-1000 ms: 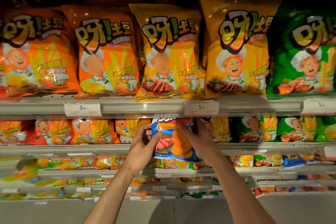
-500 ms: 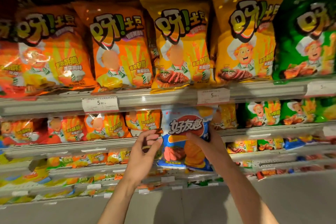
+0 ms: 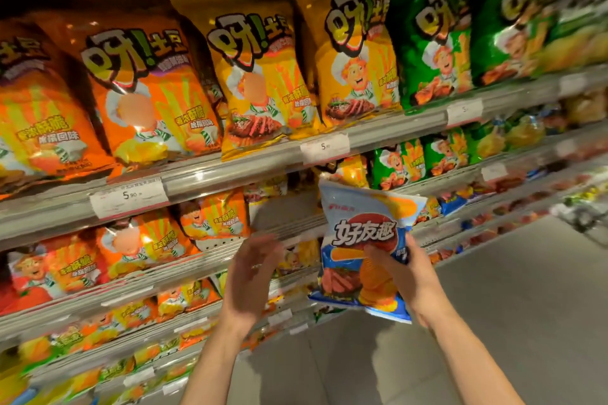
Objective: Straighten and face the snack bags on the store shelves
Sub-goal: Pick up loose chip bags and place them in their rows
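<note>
One blue snack bag (image 3: 362, 250) is off the shelves and in the air in front of the second tier, held by the right hand (image 3: 406, 276), whose fingers wrap its right edge from behind while the thumb presses across the printed front near the middle. The left hand (image 3: 250, 276) hovers just beside the bag's left edge, apart from it, fingers loose and spread, holding nothing; it is blurred. I judge the bag light and puffy: a glossy film pillow, air-filled, with crimped seams top and bottom, slick under the fingers and prone to crumple where the thumb dents it. The chips inside would crush easily, so the side edges or the flat top seam look like safer places to hold than the swollen middle. Behind it, orange bags (image 3: 144, 99), yellow bags (image 3: 260, 82) and green bags (image 3: 431, 49) stand upright in rows on the metal shelf rails (image 3: 230, 171), all shiny foil that catches the light, with paper price tags (image 3: 128, 197) clipped along the front lips.
</note>
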`<state>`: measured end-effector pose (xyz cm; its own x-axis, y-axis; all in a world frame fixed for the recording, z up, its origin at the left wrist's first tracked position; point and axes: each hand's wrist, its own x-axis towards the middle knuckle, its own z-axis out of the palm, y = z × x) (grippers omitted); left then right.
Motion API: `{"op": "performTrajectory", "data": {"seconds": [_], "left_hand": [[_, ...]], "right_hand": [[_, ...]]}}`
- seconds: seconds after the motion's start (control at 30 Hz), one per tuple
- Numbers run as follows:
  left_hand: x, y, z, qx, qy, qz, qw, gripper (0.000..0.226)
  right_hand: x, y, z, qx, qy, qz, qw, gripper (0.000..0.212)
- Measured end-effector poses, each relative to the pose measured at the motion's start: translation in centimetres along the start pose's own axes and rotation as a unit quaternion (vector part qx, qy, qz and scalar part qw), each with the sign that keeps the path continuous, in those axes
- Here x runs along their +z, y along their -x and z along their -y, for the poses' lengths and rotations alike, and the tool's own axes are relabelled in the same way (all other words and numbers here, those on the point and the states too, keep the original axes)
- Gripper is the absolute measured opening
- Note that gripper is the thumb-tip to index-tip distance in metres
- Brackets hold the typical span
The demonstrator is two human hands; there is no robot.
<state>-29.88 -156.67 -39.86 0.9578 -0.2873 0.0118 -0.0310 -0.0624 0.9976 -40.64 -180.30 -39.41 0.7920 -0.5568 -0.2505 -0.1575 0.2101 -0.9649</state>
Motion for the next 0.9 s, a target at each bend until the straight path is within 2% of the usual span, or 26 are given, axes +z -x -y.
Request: {"op": "performTrajectory", "data": {"seconds": [0.1, 0.2, 0.27, 0.33, 0.37, 0.47, 0.53, 0.67, 0.77, 0.83, 0.9], "left_hand": [[3.1, -0.2, -0.7, -0.005, 0.036, 0.016, 0.999, 0.018], [7.3, -0.3, -1.8, -0.012, 0.065, 0.023, 0.998, 0.015], [10.8, -0.4, -2.4, -0.013, 0.08, 0.022, 0.996, 0.03], [14.8, -0.2, -2.9, -0.007, 0.045, 0.026, 0.999, 0.048], [17.1, -0.1, -3.2, -0.002, 0.026, 0.032, 0.999, 0.049], [23.8, 0.1, -3.7, 0.006, 0.002, 0.037, 0.999, 0.012], [27.8, 0.1, -4.1, 0.0, -0.005, 0.046, 0.999, 0.017], [34.6, -0.3, -5.5, -0.007, 0.011, 0.073, 0.997, 0.013], [38.8, -1.5, -6.3, -0.013, 0.014, 0.086, 0.996, 0.016], [41.3, -2.9, -6.6, -0.01, 0.008, 0.098, 0.995, 0.026], [43.9, -4.4, -6.4, -0.013, -0.004, 0.111, 0.994, 0.024]], "right_hand": [[-3.7, -0.3, 0.4, -0.001, -0.022, -0.02, 1.0, 0.038], [-7.9, -0.5, 1.5, -0.033, 0.002, -0.026, 0.999, 0.049], [-11.4, -0.9, 2.3, -0.052, 0.012, -0.027, 0.998, 0.049], [-15.1, -1.9, 3.1, -0.068, 0.028, -0.039, 0.997, 0.046], [-17.1, -2.3, 3.5, -0.073, 0.031, -0.043, 0.996, 0.045], [-23.3, -3.2, 4.8, -0.076, 0.033, -0.052, 0.995, 0.042], [-27.4, -3.8, 5.3, -0.074, 0.027, -0.063, 0.995, 0.04], [-33.9, -5.3, 6.3, -0.075, 0.011, -0.093, 0.993, 0.038], [-37.5, -6.8, 7.0, -0.074, 0.007, -0.126, 0.989, 0.043], [-39.6, -8.1, 7.3, -0.069, 0.001, -0.143, 0.987, 0.046], [-41.8, -9.7, 7.7, -0.073, -0.004, -0.154, 0.985, 0.042]]}}
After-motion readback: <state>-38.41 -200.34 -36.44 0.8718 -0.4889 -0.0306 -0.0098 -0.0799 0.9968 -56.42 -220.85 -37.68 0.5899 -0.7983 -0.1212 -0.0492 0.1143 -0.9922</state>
